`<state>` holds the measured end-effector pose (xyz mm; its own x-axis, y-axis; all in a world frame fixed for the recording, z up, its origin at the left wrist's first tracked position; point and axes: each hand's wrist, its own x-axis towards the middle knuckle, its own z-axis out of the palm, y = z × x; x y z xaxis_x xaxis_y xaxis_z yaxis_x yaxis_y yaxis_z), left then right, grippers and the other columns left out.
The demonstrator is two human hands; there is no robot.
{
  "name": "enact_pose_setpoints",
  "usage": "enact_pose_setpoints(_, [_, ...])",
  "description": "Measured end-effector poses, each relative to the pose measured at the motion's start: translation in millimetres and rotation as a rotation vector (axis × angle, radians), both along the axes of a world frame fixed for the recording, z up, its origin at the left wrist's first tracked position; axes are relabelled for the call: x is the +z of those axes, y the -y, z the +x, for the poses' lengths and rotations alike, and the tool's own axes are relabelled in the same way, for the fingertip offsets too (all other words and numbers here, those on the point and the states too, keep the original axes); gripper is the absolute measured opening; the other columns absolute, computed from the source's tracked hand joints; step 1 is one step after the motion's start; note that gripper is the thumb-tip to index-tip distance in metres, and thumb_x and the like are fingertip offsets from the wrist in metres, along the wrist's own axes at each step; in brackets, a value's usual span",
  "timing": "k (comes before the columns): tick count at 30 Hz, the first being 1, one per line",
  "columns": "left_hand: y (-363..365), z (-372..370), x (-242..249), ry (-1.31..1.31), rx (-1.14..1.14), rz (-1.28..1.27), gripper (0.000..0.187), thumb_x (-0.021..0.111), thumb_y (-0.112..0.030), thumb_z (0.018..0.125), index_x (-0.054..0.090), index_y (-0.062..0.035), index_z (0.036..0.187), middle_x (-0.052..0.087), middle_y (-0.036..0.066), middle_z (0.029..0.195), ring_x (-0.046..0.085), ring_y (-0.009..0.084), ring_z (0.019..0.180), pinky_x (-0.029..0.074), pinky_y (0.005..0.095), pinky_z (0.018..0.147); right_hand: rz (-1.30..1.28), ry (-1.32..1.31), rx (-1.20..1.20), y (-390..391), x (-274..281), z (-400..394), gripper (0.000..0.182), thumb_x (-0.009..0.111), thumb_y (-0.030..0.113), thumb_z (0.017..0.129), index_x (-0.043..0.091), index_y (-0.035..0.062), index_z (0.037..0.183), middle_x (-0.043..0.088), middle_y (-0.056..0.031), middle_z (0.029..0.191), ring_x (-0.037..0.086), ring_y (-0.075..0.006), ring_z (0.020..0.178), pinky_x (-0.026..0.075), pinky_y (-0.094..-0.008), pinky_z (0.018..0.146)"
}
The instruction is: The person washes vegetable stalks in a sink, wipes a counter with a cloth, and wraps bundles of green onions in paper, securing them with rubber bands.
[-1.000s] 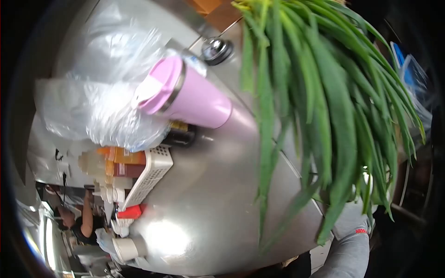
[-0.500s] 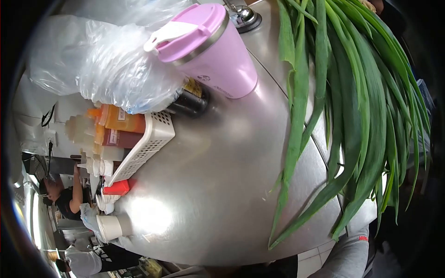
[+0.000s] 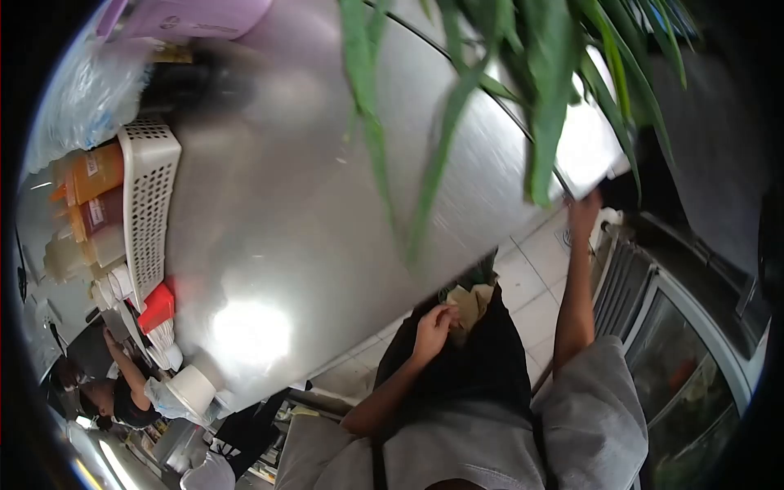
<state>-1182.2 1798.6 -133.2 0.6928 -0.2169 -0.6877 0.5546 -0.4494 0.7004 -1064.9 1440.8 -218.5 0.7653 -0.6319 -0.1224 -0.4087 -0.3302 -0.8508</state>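
Observation:
My left hand (image 3: pixel 434 331) is low over my lap, below the edge of the steel table (image 3: pixel 310 188). Its fingers are bent against a crumpled piece of tan paper (image 3: pixel 471 309), with something dark green beside it. My right hand (image 3: pixel 584 211) is at the table's right corner, arm stretched forward; its fingers are too small and blurred to make out. Long green leek leaves (image 3: pixel 551 90) hang over the tabletop at the top of the view, slightly blurred and nearest to my right hand.
A white perforated basket (image 3: pixel 149 212) of sauce bottles (image 3: pixel 98 175) lines the table's left side. A pink tumbler (image 3: pixel 196 18) and plastic bags (image 3: pixel 82 98) are beyond it. White cups (image 3: pixel 194 388) sit near the left edge. A glass-door fridge (image 3: pixel 686 359) stands right. Co-workers are at lower left.
My view has tilted down towards my lap, so both hands and my legs now show. The leek leaves and the tumbler have shifted up and left in the picture.

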Motion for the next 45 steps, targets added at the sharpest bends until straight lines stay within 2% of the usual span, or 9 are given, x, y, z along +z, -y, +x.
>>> enact_pose_setpoints(7, [48.2,-52.7,-18.3,-0.491,0.145,-0.338,0.023,0.044,-0.018,0.093,0.058,-0.0032,0.103,0.048,-0.002,0.062,0.045,0.0043,0.051,0.034,0.0173,0.044,1.006,-0.400,0.011,-198.1,72.1,-200.5,0.016,0.053,0.014,0.088,0.063,0.0025,0.089,0.052,0.0009,0.060,0.046,-0.0040,0.056,0.039,-0.0216,0.050])
enact_pose_setpoints(11, [35.6,-77.1,-21.4,-0.381,0.344,-0.241,0.017,0.047,-0.019,0.092,0.056,-0.0050,0.085,0.046,-0.003,0.060,0.040,0.0045,0.045,0.030,0.0185,0.041,0.860,-0.364,0.136,-205.1,69.1,-246.7,0.014,0.056,0.012,0.084,0.064,0.0018,0.091,0.051,0.0015,0.057,0.046,-0.0034,0.054,0.039,-0.0209,0.049])
enact_pose_setpoints(18, [-11.5,-107.4,-62.5,-0.249,0.862,-0.065,0.066,0.055,-0.023,0.090,0.018,0.0066,0.135,0.051,0.012,0.119,0.049,0.0156,0.110,0.039,0.0297,0.092,0.884,-0.693,0.050,-132.8,31.9,-280.8,0.005,0.064,0.008,0.078,0.064,0.0031,0.081,0.059,0.0027,0.065,0.047,-0.0022,0.053,0.037,-0.0187,0.048])
enact_pose_setpoints(21, [-6.8,-91.7,-86.2,-0.418,0.722,-0.190,0.083,0.060,-0.033,0.086,0.009,0.0094,0.137,0.032,0.016,0.137,0.031,0.0186,0.126,0.030,0.0346,0.102,0.409,-0.964,0.140,-127.9,10.3,-268.6,0.030,0.061,0.034,0.081,0.065,0.0042,0.079,0.062,-0.0034,0.067,0.054,-0.0096,0.055,0.042,-0.0223,0.054])
enact_pose_setpoints(26, [-10.8,-38.4,-128.1,-0.986,0.431,-0.385,0.101,0.036,-0.076,0.074,0.026,0.0044,0.134,0.040,0.017,0.133,0.046,0.0264,0.116,0.039,0.0393,0.095,0.731,-0.680,-0.121,-133.6,-86.1,-247.4,0.035,0.055,0.039,0.083,0.064,0.0058,0.084,0.055,-0.0042,0.056,0.049,-0.0109,0.045,0.037,-0.0252,0.042])
enact_pose_setpoints(33, [-19.0,-17.3,-157.0,-0.932,-0.046,-0.189,0.078,0.030,-0.058,0.084,0.001,-0.0163,0.144,0.038,0.028,0.130,0.056,0.0280,0.096,0.047,0.0396,0.081,0.962,-0.632,-0.081,-154.7,-115.8,-203.7,0.022,0.055,0.026,0.083,0.063,0.0049,0.087,0.050,-0.0031,0.051,0.041,-0.0098,0.033,0.031,-0.0261,0.032])
enact_pose_setpoints(39, [12.7,-18.7,-218.6,-0.924,-0.293,0.237,0.081,0.041,-0.059,0.085,0.045,0.0157,0.116,0.056,0.033,0.100,0.060,0.0254,0.060,0.052,0.0421,0.057,0.251,-1.005,0.251,-174.4,-175.0,-225.3,0.027,0.060,0.033,0.072,0.066,0.0212,0.095,0.067,-0.0083,0.089,0.063,-0.0266,0.089,0.048,-0.0357,0.078])
enact_pose_setpoints(42, [15.7,-19.9,-224.8,-0.967,-0.411,0.333,0.082,0.041,-0.062,0.084,0.046,0.0144,0.113,0.058,0.031,0.095,0.060,0.0266,0.058,0.052,0.0419,0.057,0.575,-0.877,0.436,-189.5,-208.7,-256.8,0.026,0.058,0.036,0.075,0.067,0.0183,0.092,0.066,-0.0105,0.088,0.062,-0.0312,0.085,0.047,-0.0369,0.071])
enact_pose_setpoints(45, [-6.7,-21.0,-219.9,-1.242,-0.209,0.062,0.080,0.031,-0.070,0.082,0.053,0.0060,0.097,0.061,0.019,0.073,0.060,0.0261,0.057,0.050,0.0345,0.053,1.099,-0.674,0.374,-188.4,-167.7,-254.4,0.029,0.057,0.026,0.083,0.064,0.0012,0.095,0.064,-0.0069,0.078,0.059,-0.0145,0.069,0.047,-0.0298,0.063])
